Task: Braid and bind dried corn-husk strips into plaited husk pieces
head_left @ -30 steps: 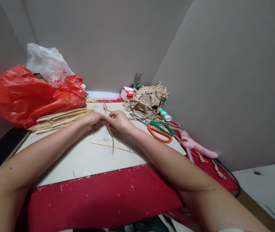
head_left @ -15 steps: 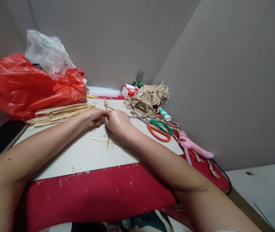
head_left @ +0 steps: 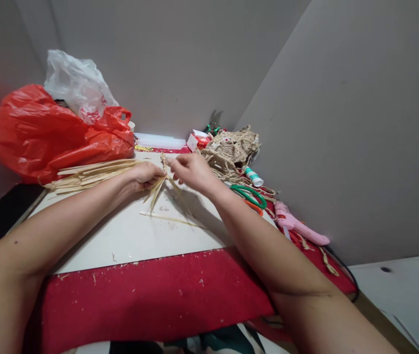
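My left hand pinches pale straw strips where they meet a short braided piece that points away from me. Loose strip ends fan out below the fingers over the white board. Just right of the braid is my right hand, raised a little, its fingers bent and apart with nothing visible between them. A single thin strip lies on the board nearer to me. Left of my left hand rests a bundle of flat straw strips.
Scissors lie partly behind my right forearm. Coiled straw braid, a glue stick and a pink glue gun are on the right. A red plastic bag stands back left. Clear sticks and pruners sit behind.
My right hand has come away from the left and risen to the right, its fingers loosened. The strip ends now spread out below my left hand. My right forearm covers more of the scissors.
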Motion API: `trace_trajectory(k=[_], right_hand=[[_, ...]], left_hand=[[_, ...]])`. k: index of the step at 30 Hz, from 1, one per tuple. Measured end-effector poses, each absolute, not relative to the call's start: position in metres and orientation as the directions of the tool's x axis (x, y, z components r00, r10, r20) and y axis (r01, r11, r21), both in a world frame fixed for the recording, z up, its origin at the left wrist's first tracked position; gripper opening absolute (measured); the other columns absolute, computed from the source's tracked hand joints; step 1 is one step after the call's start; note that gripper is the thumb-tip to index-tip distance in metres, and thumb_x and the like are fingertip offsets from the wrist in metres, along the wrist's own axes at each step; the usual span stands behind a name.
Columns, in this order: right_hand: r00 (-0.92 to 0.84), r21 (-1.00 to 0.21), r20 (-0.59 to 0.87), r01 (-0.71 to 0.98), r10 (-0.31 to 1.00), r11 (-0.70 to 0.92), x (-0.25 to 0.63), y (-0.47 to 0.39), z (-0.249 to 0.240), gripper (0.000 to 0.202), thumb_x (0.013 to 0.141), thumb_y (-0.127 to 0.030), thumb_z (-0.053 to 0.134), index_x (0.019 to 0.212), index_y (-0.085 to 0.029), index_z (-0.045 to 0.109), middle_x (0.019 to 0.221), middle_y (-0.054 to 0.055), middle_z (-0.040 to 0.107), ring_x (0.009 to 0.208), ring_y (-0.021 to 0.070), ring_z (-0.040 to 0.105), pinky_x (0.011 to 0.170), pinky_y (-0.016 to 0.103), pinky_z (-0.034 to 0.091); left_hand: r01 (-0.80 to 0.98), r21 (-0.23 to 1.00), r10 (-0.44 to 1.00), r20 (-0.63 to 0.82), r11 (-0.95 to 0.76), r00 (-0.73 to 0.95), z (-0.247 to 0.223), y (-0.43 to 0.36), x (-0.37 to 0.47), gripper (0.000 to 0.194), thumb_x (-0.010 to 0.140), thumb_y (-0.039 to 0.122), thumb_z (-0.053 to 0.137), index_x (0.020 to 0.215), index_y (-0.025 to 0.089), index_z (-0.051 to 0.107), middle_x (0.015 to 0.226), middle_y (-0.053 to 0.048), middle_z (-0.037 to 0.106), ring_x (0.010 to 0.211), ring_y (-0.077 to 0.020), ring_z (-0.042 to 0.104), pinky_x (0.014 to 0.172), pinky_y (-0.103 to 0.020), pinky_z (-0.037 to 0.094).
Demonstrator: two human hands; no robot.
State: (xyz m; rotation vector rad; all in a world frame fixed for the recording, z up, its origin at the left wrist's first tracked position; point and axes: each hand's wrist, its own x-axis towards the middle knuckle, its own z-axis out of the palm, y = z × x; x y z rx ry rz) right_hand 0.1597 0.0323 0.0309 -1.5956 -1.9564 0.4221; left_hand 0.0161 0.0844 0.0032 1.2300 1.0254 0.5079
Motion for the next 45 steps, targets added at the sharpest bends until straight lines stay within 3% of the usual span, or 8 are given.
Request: trace_trajectory(k=[2,5,10,14,22,28,37,45], right_hand=[[0.019,-0.744,0.212,0.651,0.977,0.149,0.167,0.044,0.025,0.031,0.088,-0.037,0.049,0.073,-0.012,0.059,0.068,0.006,0.064,0.055,0.0107,0.056,0.052,0.02,0.041],[-0.041,-0.927,-0.114,0.364,0.993,-0.091,0.168,0.052,0.012,0.019,0.087,-0.027,0.052,0.075,-0.012,0.055,0.069,0.005,0.062,0.053,0.0099,0.056,0.047,0.019,0.042],[-0.356,-0.918,-0.389,0.068,0.85,-0.392,0.165,0.05,0.001,0.019,0.09,-0.02,0.044,0.073,-0.013,0.049,0.055,0.0,0.053,0.036,0.0031,0.037,0.034,0.014,0.029],[-0.417,-0.911,-0.395,0.06,0.819,-0.408,0.169,0.052,0.0,0.028,0.088,-0.024,0.049,0.064,-0.018,0.037,0.045,-0.009,0.029,0.033,0.0017,0.019,0.031,0.012,0.012],[-0.328,-0.878,-0.449,0.334,0.831,-0.343,0.176,0.06,-0.003,0.037,0.088,-0.041,0.048,0.062,-0.016,0.044,0.041,-0.01,0.022,0.032,0.0022,0.013,0.03,0.015,0.009],[-0.444,-0.868,-0.468,0.071,0.764,-0.491,0.176,0.063,-0.007,0.031,0.091,-0.025,0.04,0.062,-0.017,0.036,0.042,-0.01,0.024,0.031,0.0022,0.014,0.03,0.012,0.011],[-0.241,-0.883,-0.445,-0.039,0.862,-0.467,0.161,0.052,-0.007,0.019,0.084,-0.014,0.043,0.065,-0.014,0.047,0.037,-0.01,0.026,0.029,0.0023,0.014,0.028,0.013,0.012],[-0.262,-0.871,-0.423,-0.145,0.867,-0.469,0.158,0.05,-0.011,0.028,0.082,-0.015,0.046,0.057,-0.018,0.033,0.035,-0.01,0.027,0.028,0.0014,0.015,0.028,0.013,0.011]], left_hand=[[0.174,0.936,0.783,-0.352,0.307,0.512,0.005,0.084,0.015,0.033,0.071,0.014,0.056,0.046,0.017,0.034,0.036,0.009,0.021,0.031,-0.0018,0.014,0.035,-0.019,0.007],[0.166,0.943,0.791,-0.334,0.29,0.513,0.004,0.084,0.015,0.035,0.072,0.014,0.057,0.047,0.017,0.033,0.037,0.009,0.021,0.032,-0.0015,0.015,0.035,-0.019,0.007],[0.165,0.956,0.79,-0.294,0.244,0.538,-0.001,0.085,0.014,0.035,0.074,0.016,0.058,0.049,0.017,0.033,0.037,0.008,0.022,0.033,-0.0013,0.015,0.036,-0.02,0.008],[0.181,0.959,0.787,-0.283,0.219,0.548,-0.004,0.086,0.013,0.034,0.073,0.018,0.06,0.05,0.018,0.034,0.039,0.009,0.022,0.034,-0.0018,0.015,0.037,-0.02,0.008],[0.468,0.871,0.854,-0.126,-0.148,0.504,-0.003,0.079,0.013,0.022,0.077,0.028,0.056,0.059,0.016,0.052,0.041,0.007,0.032,0.035,-0.0043,0.021,0.039,-0.022,0.011],[0.485,0.821,0.835,-0.019,-0.301,0.55,0.003,0.081,0.01,0.021,0.072,0.026,0.058,0.057,0.015,0.052,0.045,0.007,0.035,0.04,-0.0041,0.024,0.041,-0.021,0.017],[0.44,0.898,0.716,-0.306,-0.001,0.628,0.017,0.079,0.01,0.017,0.072,0.016,0.052,0.056,0.013,0.058,0.047,-0.002,0.053,0.034,-0.0071,0.039,0.037,-0.021,0.026],[0.447,0.895,0.787,-0.279,0.004,0.551,0.004,0.064,0.024,0.013,0.073,0.011,0.051,0.062,0.013,0.059,0.058,-0.008,0.065,0.042,-0.0116,0.055,0.04,-0.019,0.037]])
